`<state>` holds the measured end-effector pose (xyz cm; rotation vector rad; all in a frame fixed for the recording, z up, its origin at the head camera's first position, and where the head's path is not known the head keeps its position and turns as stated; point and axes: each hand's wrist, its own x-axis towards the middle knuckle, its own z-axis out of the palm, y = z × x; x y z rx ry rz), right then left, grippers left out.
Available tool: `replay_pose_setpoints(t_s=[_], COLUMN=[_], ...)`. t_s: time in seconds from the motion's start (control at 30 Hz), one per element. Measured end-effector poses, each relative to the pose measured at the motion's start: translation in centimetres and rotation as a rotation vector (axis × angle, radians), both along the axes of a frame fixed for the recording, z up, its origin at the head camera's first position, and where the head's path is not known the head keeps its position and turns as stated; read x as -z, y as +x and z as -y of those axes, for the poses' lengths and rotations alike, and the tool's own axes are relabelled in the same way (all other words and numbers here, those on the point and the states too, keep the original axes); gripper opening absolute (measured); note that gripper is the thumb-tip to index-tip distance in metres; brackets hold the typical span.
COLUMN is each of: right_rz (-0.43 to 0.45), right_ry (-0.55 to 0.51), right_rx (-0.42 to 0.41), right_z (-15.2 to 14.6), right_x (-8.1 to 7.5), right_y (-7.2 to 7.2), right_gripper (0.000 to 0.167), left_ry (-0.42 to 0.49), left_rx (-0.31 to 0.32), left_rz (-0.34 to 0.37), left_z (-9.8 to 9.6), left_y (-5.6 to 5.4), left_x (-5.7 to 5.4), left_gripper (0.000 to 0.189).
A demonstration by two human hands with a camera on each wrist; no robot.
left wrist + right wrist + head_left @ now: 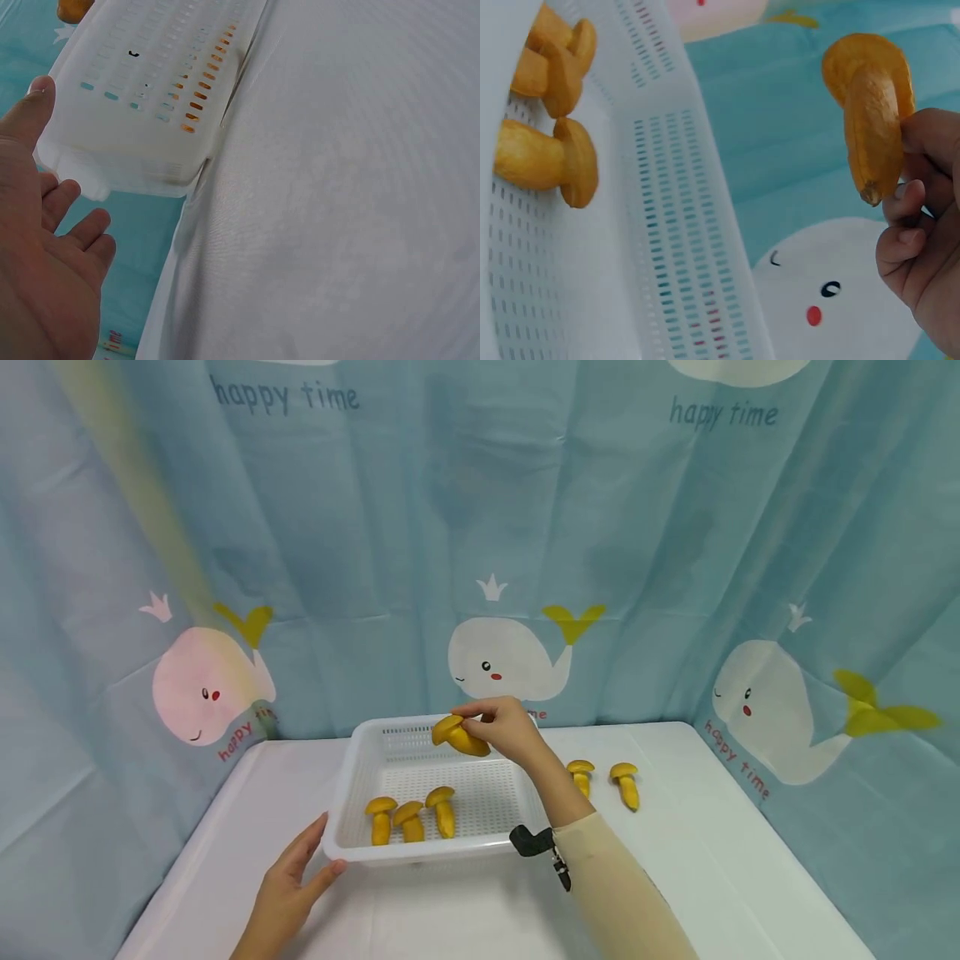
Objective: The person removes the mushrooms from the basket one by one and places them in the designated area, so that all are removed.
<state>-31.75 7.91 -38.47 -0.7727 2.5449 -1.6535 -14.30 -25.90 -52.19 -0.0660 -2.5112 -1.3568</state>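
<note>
A white perforated plastic basket [427, 852] holds three yellow mushrooms [412, 823]; the right hand [512, 731] pinches a fourth mushroom [467, 740] near its far rim. The left hand [288, 878], grip relaxed, is at a near corner; two mushrooms [627, 787] lie on the white bench [720, 860].

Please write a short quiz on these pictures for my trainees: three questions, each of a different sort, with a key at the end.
1. True or false: the right hand holds a yellow mushroom.

2. Choose one: how many mushrooms lie inside the white basket?
A. Two
B. Three
C. Five

3. Fill the gap: in the head view, the loose mushrooms on the table show to the ____ of the basket.

Key: 1. True. 2. B. 3. right.
</note>
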Motion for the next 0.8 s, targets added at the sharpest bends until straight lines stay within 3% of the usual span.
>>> replay_pose_setpoints(t_s=[0.13,0.33,0.57,0.8], right_rz=[-0.027,-0.081,-0.074,-0.083], right_ry=[-0.031,-0.041,-0.062,-0.070], right_rx=[0.022,0.094,0.160,0.250], right_z=[-1.0,-3.2,-6.6,-10.5], right_x=[-0.1,0.2,0.2,1.8], right_y=[0.7,1.9,3.3,3.7], right_gripper=[0.021,0.020,0.020,0.021], left_ry=[0.008,0.009,-0.001,-0.018], left_rx=[-0.012,-0.004,-0.017,-0.031], left_rz=[0.033,0.027,0.041,0.061], left_z=[0.1,0.0,-0.1,0.0], left_y=[0.1,0.1,0.0,0.0], left_x=[0.0,-0.1,-0.2,-0.3], left_gripper=[0.074,0.074,0.074,0.076])
